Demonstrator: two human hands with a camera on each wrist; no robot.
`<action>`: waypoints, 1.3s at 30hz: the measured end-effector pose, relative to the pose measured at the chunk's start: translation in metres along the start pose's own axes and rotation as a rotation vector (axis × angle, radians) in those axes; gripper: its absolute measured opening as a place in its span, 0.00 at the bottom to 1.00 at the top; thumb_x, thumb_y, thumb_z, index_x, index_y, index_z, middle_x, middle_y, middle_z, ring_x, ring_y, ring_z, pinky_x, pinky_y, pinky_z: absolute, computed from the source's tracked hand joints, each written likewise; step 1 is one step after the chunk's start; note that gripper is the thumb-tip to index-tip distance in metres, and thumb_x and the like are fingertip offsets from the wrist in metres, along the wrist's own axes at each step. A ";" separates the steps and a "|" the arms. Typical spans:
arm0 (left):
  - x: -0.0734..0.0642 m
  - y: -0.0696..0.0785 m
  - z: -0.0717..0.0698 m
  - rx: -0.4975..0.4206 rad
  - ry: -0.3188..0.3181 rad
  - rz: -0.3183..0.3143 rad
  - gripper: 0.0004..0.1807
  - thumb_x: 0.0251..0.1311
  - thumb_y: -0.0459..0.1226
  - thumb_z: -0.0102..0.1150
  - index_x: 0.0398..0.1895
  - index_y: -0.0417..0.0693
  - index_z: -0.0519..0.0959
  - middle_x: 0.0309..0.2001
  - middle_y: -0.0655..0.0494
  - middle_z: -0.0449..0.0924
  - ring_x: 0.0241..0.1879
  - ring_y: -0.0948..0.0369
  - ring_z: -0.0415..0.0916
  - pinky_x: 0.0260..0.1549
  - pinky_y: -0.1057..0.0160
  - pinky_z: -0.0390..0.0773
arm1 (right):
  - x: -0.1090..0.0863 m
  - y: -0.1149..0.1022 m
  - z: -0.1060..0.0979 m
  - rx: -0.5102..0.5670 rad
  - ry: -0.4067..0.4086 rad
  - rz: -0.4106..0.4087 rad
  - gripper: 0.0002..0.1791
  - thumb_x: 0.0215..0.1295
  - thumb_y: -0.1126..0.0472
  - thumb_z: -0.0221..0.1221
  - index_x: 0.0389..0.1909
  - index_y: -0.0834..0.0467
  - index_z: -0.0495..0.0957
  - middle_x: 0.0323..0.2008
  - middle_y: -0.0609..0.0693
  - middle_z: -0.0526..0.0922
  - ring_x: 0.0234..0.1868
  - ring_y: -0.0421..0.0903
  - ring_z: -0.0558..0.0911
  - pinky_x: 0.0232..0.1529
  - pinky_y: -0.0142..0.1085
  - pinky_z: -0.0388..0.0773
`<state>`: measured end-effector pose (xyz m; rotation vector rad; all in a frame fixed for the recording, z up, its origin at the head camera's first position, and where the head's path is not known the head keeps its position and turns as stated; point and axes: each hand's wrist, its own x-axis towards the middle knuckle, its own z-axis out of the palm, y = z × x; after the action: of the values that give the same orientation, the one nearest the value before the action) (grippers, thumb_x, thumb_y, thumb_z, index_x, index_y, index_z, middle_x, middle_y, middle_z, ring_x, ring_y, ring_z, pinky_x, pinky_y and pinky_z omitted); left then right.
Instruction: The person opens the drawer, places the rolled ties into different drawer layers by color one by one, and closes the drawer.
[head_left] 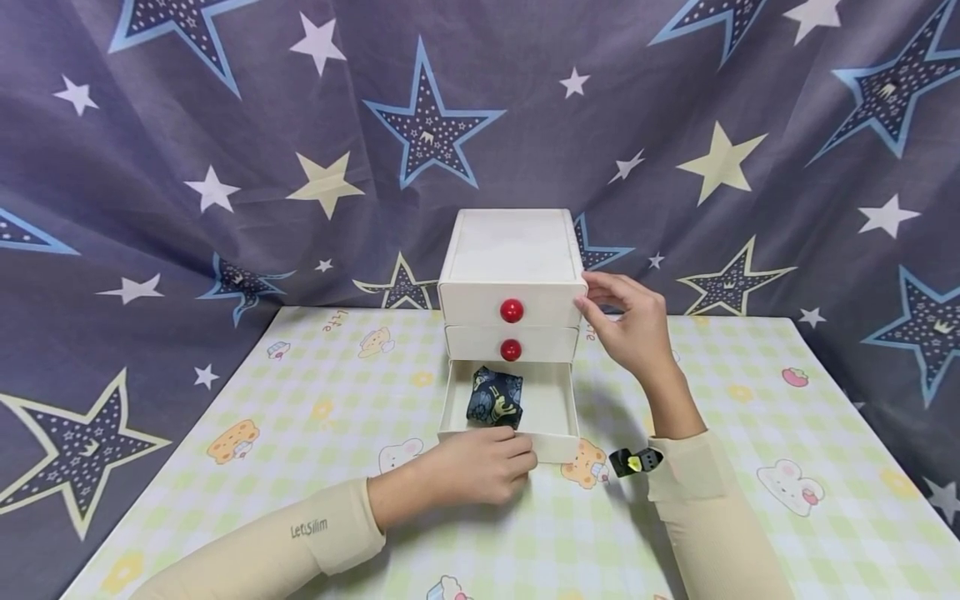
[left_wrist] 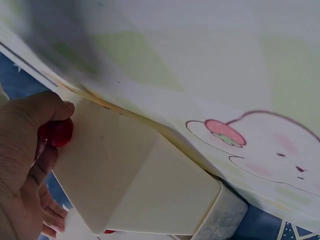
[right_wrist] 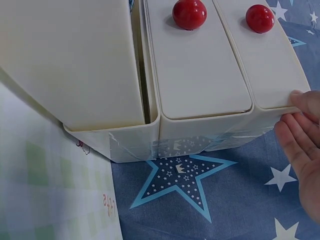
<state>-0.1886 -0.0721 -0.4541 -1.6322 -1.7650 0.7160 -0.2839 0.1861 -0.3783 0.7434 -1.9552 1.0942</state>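
A small white drawer cabinet (head_left: 516, 243) stands near the back of the table, its bottom drawer (head_left: 547, 400) pulled out. Inside that drawer lies a folded dark blue patterned cloth (head_left: 495, 398). My left hand (head_left: 480, 465) is at the drawer's front; in the left wrist view its thumb and fingers pinch the red knob (left_wrist: 57, 132). My right hand (head_left: 630, 321) holds the cabinet's upper right front corner, thumb on the front and fingers along the side. Two more red knobs (right_wrist: 190, 14) mark the upper drawers, both closed.
A checked tablecloth (head_left: 322, 450) with cartoon prints covers the table. Behind it hangs a dark star-patterned curtain (head_left: 270, 117). A small black and yellow object (head_left: 636, 462) is by the right sleeve cuff.
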 end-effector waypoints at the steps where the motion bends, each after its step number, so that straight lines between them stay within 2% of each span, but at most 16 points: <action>1: 0.000 -0.001 0.000 0.001 -0.004 -0.001 0.10 0.68 0.35 0.56 0.35 0.59 0.85 0.42 0.62 0.79 0.46 0.61 0.73 0.48 0.65 0.76 | 0.000 0.000 0.000 0.001 0.000 0.000 0.17 0.61 0.71 0.71 0.52 0.66 0.85 0.41 0.57 0.88 0.39 0.51 0.88 0.46 0.25 0.82; 19: 0.000 -0.010 0.007 -0.003 -0.028 -0.024 0.08 0.66 0.34 0.60 0.34 0.59 0.85 0.44 0.62 0.78 0.47 0.61 0.72 0.45 0.66 0.74 | 0.000 0.001 0.000 0.005 0.006 -0.003 0.17 0.60 0.72 0.71 0.51 0.67 0.85 0.40 0.58 0.88 0.39 0.53 0.88 0.47 0.22 0.81; 29: -0.001 -0.014 0.014 -0.014 -0.015 -0.038 0.10 0.65 0.32 0.59 0.33 0.58 0.84 0.44 0.61 0.79 0.48 0.61 0.73 0.45 0.66 0.75 | 0.000 0.000 0.001 0.011 0.003 0.000 0.17 0.61 0.71 0.71 0.52 0.66 0.85 0.40 0.57 0.88 0.39 0.53 0.88 0.47 0.25 0.82; 39: -0.001 -0.018 0.013 -0.007 0.004 -0.045 0.10 0.67 0.33 0.59 0.33 0.59 0.84 0.43 0.62 0.78 0.47 0.61 0.73 0.45 0.66 0.74 | 0.000 0.001 0.002 0.000 0.008 0.014 0.17 0.61 0.70 0.71 0.52 0.65 0.85 0.41 0.57 0.88 0.39 0.52 0.88 0.47 0.23 0.81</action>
<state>-0.2101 -0.0745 -0.4498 -1.5921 -1.7980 0.6858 -0.2849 0.1851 -0.3796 0.7252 -1.9561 1.1045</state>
